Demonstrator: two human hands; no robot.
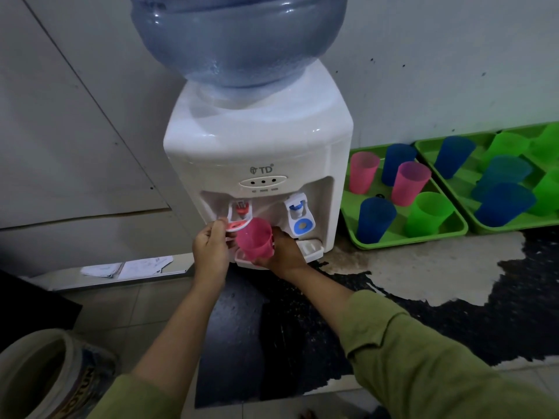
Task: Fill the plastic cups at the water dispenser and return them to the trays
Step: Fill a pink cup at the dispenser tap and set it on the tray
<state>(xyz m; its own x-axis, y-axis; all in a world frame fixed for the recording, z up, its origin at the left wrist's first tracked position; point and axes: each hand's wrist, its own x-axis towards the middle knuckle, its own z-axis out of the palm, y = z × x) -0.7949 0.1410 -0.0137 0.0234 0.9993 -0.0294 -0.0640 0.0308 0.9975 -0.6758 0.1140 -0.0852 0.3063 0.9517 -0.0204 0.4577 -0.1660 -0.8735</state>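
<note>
The right hand (282, 251) gripped a pink cup (255, 241) under the red tap (239, 214) of the water dispenser (257, 164), while the left hand (210, 247) pinched the tap's lever (fingers curled tight). At three o'clock, two green trays (453, 229) held coloured cups (376, 219).

Wall (453, 55): pale grey, speckled. Panel (60, 131): grey, seamed, left. Floor (423, 267): beige tiles, dark wet patch (453, 322). Papers (127, 267) at wall base. Bucket (45, 379): lower left.
</note>
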